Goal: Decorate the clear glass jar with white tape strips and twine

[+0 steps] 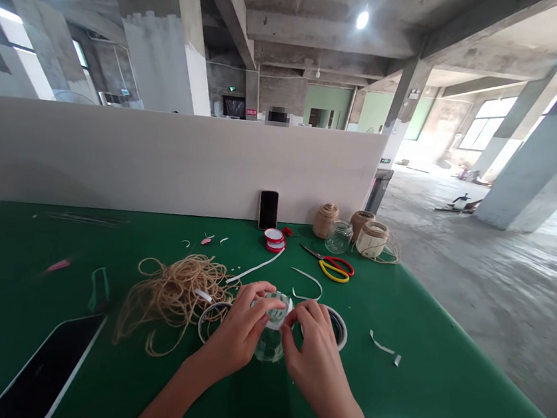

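Observation:
A small clear glass jar (270, 350) stands on the green table in front of me, a white strip (290, 306) running round its neck. My left hand (239, 332) curls over the jar's rim and left side, gripping it. At the right of the neck, my right hand (316, 347) has its thumb and forefinger pinched together at the white strip; the fingertips partly hide it. A roll of tape (340, 329) lies behind the right hand, and another roll (202, 324) sits beside the left one. Loose jute twine (184, 285) is heaped to the left.
Scissors (335, 268) with red and yellow handles lie beyond the hands. Red-rimmed ribbon spools (275, 239) sit near a propped phone (268, 210). Several jars, some twine-wrapped like this one (326, 221), stand by the white partition (163, 162). A large phone (46, 370) lies front left.

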Tool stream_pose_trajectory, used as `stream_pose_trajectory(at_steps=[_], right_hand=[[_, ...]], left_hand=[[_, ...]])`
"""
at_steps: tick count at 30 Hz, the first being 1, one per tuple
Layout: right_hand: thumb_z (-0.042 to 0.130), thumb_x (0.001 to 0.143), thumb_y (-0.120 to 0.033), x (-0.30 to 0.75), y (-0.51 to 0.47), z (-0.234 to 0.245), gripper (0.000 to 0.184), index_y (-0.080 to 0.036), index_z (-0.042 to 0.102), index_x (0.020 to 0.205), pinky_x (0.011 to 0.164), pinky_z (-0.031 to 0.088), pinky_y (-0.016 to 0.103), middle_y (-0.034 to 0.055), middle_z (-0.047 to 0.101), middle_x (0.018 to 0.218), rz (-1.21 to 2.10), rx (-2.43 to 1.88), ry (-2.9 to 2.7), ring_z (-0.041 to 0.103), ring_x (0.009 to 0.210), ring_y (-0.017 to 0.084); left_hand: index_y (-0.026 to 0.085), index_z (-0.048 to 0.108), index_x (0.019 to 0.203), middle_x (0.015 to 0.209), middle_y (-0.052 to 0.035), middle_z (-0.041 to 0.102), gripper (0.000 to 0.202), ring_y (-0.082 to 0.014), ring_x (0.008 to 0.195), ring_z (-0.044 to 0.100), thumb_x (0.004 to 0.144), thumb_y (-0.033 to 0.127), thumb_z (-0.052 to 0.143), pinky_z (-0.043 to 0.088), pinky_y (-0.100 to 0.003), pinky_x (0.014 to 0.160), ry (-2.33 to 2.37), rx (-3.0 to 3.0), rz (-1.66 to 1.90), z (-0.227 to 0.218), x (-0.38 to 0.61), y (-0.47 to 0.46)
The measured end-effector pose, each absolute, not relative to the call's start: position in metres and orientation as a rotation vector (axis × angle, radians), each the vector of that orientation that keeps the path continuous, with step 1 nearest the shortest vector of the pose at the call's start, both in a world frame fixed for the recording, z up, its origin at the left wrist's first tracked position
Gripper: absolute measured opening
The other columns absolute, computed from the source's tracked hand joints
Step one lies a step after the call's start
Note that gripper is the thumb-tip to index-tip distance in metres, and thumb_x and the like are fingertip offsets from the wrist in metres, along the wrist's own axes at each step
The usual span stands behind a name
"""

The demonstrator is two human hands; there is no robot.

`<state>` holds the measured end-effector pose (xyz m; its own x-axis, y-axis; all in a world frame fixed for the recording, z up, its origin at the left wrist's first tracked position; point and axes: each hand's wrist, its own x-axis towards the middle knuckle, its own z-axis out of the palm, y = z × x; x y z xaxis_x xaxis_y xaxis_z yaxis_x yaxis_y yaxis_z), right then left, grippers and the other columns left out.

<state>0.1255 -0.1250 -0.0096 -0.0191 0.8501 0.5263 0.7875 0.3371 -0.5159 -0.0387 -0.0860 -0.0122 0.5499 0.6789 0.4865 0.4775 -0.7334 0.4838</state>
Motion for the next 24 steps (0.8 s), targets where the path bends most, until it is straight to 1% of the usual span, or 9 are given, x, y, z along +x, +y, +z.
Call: stream_pose_trajectory(at_steps=[4,7,10,15,18,20,24], right_hand=[[0.046,0.082,-0.016,0.132,-0.124,-0.012,0.012,-0.021,0.045,0.071,0.068,0.042,0.033,0.0036,0.050,0.078,0.009,-1.462,-1.789,0.047,0.074,0.019],[0.050,0.081,-0.020,0.131,-0.125,-0.013,0.002,-0.021,0.048,0.082,0.074,0.043,0.035,0.0040,0.052,0.085,0.036,-1.415,-1.782,0.048,0.080,0.020],[0.054,0.080,-0.021,0.127,-0.124,-0.015,0.011,-0.022,0.048,0.089,0.079,0.043,0.038,0.0040,0.052,0.090,0.090,-1.369,-1.818,0.049,0.086,0.021],[0.051,0.082,-0.017,0.130,-0.116,-0.019,0.011,-0.022,0.047,0.091,0.078,0.045,0.034,0.0040,0.050,0.093,0.322,-1.290,-1.824,0.049,0.087,0.019],[0.048,0.083,-0.016,0.134,-0.115,-0.019,0.013,-0.022,0.046,0.096,0.078,0.045,0.033,0.0042,0.050,0.095,0.414,-1.238,-1.817,0.049,0.089,0.018],[0.047,0.085,-0.018,0.134,-0.116,-0.017,0.013,-0.022,0.046,0.097,0.079,0.044,0.035,0.0043,0.050,0.094,0.412,-1.246,-1.822,0.048,0.088,0.019],[0.052,0.084,-0.025,0.131,-0.114,-0.015,0.013,-0.022,0.046,0.095,0.080,0.041,0.040,0.0043,0.050,0.093,0.334,-1.328,-1.857,0.047,0.086,0.021]], left_hand=[[0.028,0.049,0.120,0.126,-0.0093,0.040,0.031,-0.0218,0.112,0.043,0.094,0.025,0.032,0.044,-0.036,0.092,0.947,2.426,1.003,-0.019,-0.038,-0.083],[0.028,0.050,0.121,0.127,-0.0096,0.040,0.032,-0.0227,0.112,0.042,0.095,0.028,0.032,0.042,-0.038,0.093,0.926,2.373,1.067,-0.023,-0.037,-0.081],[0.027,0.051,0.120,0.127,-0.0095,0.040,0.032,-0.0229,0.114,0.042,0.095,0.027,0.031,0.040,-0.040,0.095,0.917,2.315,1.132,-0.026,-0.035,-0.081],[0.027,0.051,0.117,0.127,-0.0080,0.039,0.031,-0.0219,0.119,0.039,0.095,0.023,0.030,0.039,-0.038,0.097,0.913,2.245,1.168,-0.028,-0.036,-0.080],[0.028,0.051,0.117,0.127,-0.0079,0.038,0.032,-0.0211,0.118,0.040,0.095,0.022,0.029,0.036,-0.039,0.099,0.878,2.270,1.176,-0.029,-0.037,-0.078],[0.028,0.051,0.117,0.127,-0.0076,0.038,0.033,-0.0205,0.116,0.041,0.095,0.021,0.029,0.035,-0.039,0.100,0.863,2.281,1.184,-0.029,-0.037,-0.078],[0.028,0.052,0.117,0.126,-0.0075,0.039,0.033,-0.0200,0.115,0.043,0.094,0.021,0.029,0.038,-0.037,0.098,0.852,2.249,1.191,-0.029,-0.037,-0.077]])
